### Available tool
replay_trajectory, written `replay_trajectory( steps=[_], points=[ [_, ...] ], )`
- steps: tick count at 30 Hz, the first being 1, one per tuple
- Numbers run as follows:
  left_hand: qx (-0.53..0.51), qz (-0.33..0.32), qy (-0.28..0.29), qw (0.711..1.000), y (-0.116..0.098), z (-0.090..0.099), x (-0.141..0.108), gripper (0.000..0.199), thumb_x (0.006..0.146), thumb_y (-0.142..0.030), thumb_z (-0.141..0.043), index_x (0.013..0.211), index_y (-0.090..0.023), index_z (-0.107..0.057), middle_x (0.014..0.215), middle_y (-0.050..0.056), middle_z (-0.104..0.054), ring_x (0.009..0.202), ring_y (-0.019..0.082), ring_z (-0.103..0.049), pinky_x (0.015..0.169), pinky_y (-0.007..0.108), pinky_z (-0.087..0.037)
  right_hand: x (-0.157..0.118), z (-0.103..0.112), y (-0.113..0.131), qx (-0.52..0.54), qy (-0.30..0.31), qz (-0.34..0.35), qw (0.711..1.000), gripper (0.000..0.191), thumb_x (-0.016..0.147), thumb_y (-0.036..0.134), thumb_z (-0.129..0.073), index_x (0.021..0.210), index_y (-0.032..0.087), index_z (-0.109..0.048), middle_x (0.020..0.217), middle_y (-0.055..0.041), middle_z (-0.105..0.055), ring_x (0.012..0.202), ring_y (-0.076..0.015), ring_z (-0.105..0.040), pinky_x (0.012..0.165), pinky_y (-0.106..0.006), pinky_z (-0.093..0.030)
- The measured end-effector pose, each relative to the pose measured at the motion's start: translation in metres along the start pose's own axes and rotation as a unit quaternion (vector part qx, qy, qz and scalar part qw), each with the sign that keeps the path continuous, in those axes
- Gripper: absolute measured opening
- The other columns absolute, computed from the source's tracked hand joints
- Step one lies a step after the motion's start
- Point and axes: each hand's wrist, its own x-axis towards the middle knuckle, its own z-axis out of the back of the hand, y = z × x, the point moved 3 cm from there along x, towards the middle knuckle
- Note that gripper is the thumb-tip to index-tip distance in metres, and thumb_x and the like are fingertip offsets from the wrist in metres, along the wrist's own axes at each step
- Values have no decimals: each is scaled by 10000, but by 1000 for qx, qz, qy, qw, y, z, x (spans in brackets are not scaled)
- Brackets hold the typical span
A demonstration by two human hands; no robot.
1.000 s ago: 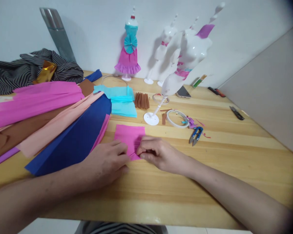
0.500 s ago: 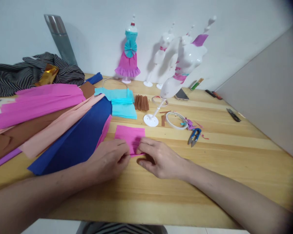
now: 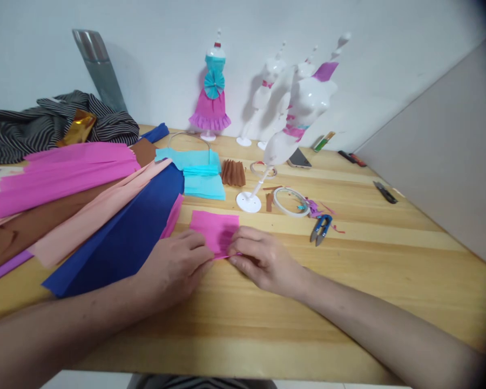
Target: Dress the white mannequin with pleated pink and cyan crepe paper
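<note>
1. Sheet of pink material (image 3: 215, 227) lies on the desk (image 3: 348, 270) right in front of you, between your hands.
2. Your left hand (image 3: 182, 262) rests on its near left corner, fingers bent and close together; can't tell if they pinch it.
3. Your right hand (image 3: 263, 259) has the near right edge, thumb and fingers narrowed on it.
4. Left of your sheet: dark blue sheet (image 3: 133, 243), just beside your left forearm, with peach and brown ones beyond.
5. Past your sheet: turquoise pieces (image 3: 204, 186), brown pleated piece (image 3: 234, 173), white base (image 3: 248, 202) of a tilted-looking dress form (image 3: 281, 148).
6. To your right, apart from your hand: blue-handled snips (image 3: 326, 221), near the white tape ring (image 3: 277, 203).
</note>
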Motion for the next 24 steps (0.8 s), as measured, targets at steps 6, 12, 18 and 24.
replay_trajectory(
  steps=[6,12,18,24],
  points=[
    [-91,15,-43,995,4,8,-1,213,898,-207,-490,825,-153,-682,735,28,-681,685,155,-611,608,243,-438,1,7,4,63,-42,-6,997,104,871,163,-537,785,169,-595,825,-75,-637,776,-168,-557,710,-303,-450],
    [-227,175,55,956,16,5,1,259,870,-269,-499,739,-148,-687,587,-27,-601,529,91,-504,504,191,-345,-5,-4,-15,229,-72,-190,952,179,838,285,-601,710,160,-588,600,10,-539,529,-94,-457,490,-213,-366],
    [-308,265,53,912,22,7,2,285,827,-334,-515,685,-135,-662,590,-23,-562,563,98,-460,517,199,-337,-6,-6,-22,277,-95,-233,927,203,793,329,-647,697,154,-607,586,13,-547,513,-88,-447,482,-211,-361],
    [-349,314,-28,882,30,13,2,320,792,-394,-558,620,-129,-607,552,-28,-509,537,90,-426,489,197,-314,-6,-1,-21,237,-144,-223,934,184,788,300,-648,677,159,-609,572,15,-552,510,-89,-459,475,-208,-368]
  ],
)
